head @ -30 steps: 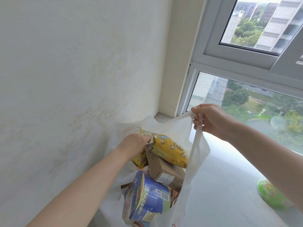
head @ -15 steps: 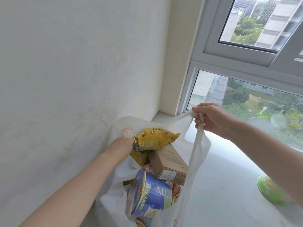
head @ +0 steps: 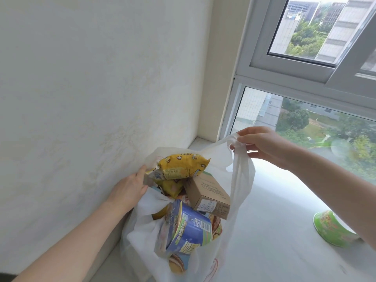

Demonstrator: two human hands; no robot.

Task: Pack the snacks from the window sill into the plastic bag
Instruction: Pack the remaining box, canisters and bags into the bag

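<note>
The fingers [head: 240,138] of the right hand [head: 264,143], as seen in the head view, are clenched round one handle of the plastic bag [head: 243,180], which is held up taut above the window sill [head: 274,210]. The left hand [head: 128,190] is curled on the crimped end of the top yellow packet [head: 183,165] at the bag's left rim; its fingertips are hidden behind the film. The bag is stood at the sill's left edge, against the wall [head: 91,98].

The packet's long axis is laid across the bag's mouth, from the left hand towards the raised handle, so a push down and inward is probably called for. Inside the bag are counted two yellow packets, one cardboard box [head: 207,192] and one blue tub [head: 189,226]; the packets lower down cannot be counted. One green tub [head: 333,228] is seen on its side towards the sill's right edge, well apart from the bag — the right hand is the nearer.
</note>
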